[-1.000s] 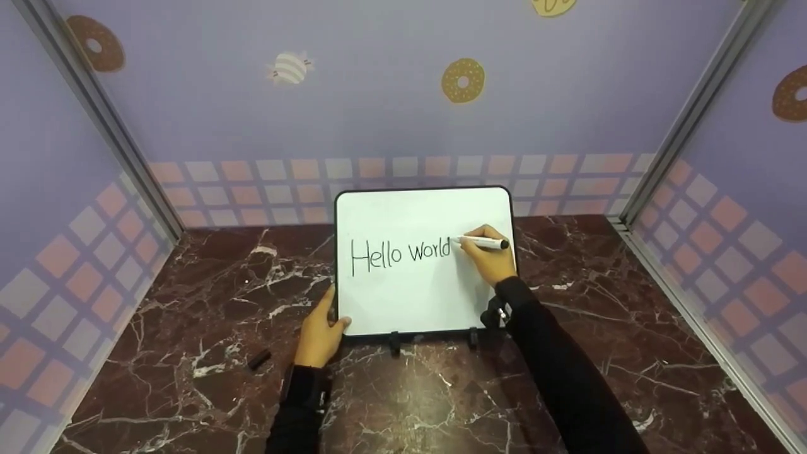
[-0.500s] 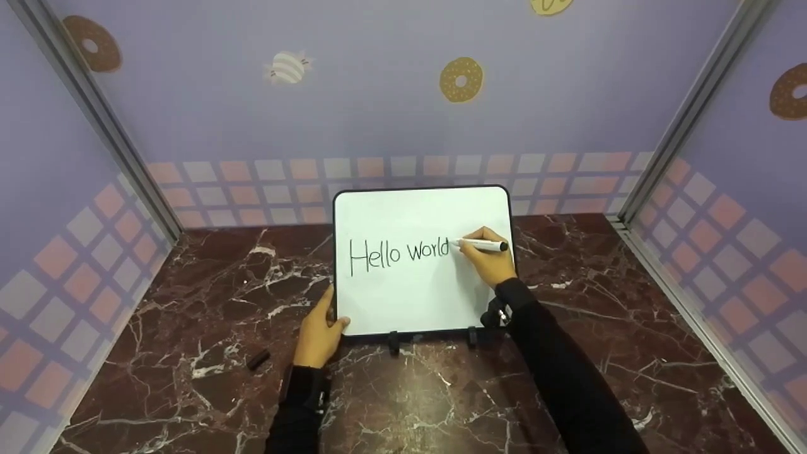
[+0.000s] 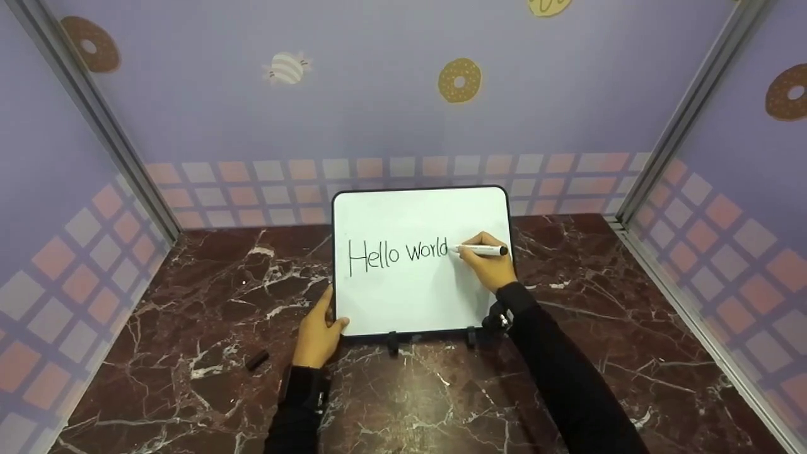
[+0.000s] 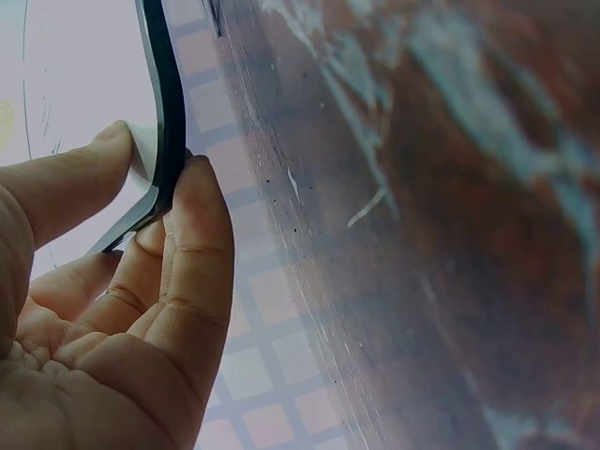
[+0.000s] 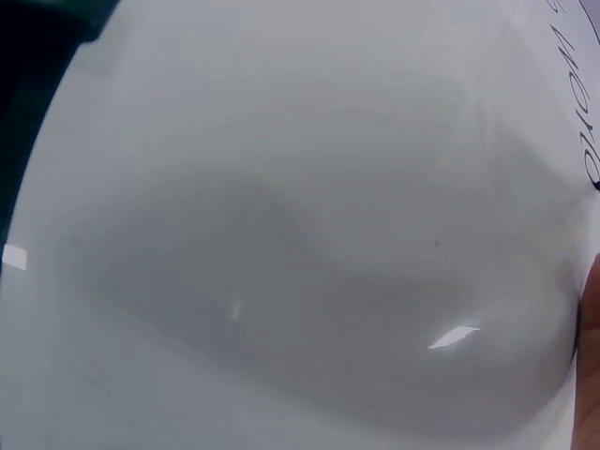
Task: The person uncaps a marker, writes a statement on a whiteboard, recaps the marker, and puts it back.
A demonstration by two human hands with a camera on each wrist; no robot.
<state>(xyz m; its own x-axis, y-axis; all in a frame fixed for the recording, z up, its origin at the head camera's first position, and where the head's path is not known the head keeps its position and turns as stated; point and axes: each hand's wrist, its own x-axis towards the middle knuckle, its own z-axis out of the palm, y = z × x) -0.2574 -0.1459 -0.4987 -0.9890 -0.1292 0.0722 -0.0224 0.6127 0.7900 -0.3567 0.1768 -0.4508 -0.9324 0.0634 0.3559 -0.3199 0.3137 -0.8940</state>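
Observation:
A whiteboard [image 3: 410, 302] with a black frame leans upright, bearing the handwritten black words "Hello World" [image 3: 397, 253]. At its lower left corner my left hand [image 3: 316, 337] grips the edge; the left wrist view shows the thumb [image 4: 84, 173] on the white face and fingers behind the frame [image 4: 169, 103]. My right hand [image 3: 492, 268] holds a white marker [image 3: 482, 250] with a black end, its tip at the lower part of the letter "d". In the right wrist view only a sliver of that hand [image 5: 589, 366] shows, and the marker is nearly hidden.
A black marker cap [image 3: 257, 360] lies on the dark red marbled table [image 3: 208, 302], left of my left hand. Two black feet [image 3: 393, 343] jut out beneath the board. Purple walls [image 3: 378, 113] with pink and white squares enclose the back and sides.
My right hand and the marker have moved slightly down, the tip going from the top of the "d" toward its lower end. My left hand keeps its grip on the board.

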